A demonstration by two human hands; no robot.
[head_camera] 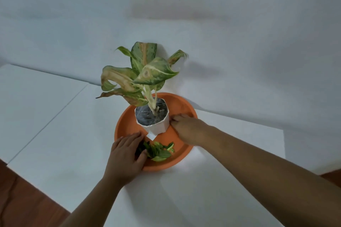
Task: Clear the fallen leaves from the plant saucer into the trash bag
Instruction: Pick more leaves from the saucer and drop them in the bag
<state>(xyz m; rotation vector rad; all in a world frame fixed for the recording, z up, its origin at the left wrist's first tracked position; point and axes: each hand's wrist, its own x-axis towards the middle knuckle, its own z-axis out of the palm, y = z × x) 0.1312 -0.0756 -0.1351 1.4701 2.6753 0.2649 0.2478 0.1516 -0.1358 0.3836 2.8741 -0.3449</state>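
Note:
An orange plant saucer [181, 106] sits on a white table, with a white faceted pot [158, 125] standing in it. The pot holds a plant [142, 73] with green and yellowing leaves. A small heap of fallen green leaves [159, 152] lies in the near part of the saucer. My left hand [125, 156] rests over the saucer's near left rim, fingers against the left side of the leaf heap. My right hand [186, 128] lies in the saucer to the right of the pot, fingers curled next to the pot's side; what they hold is hidden. No trash bag is in view.
The white table [55, 134] runs in several joined panels up to a pale wall [239, 42]. Brown wooden floor [24, 199] shows at the bottom left and the far right edge.

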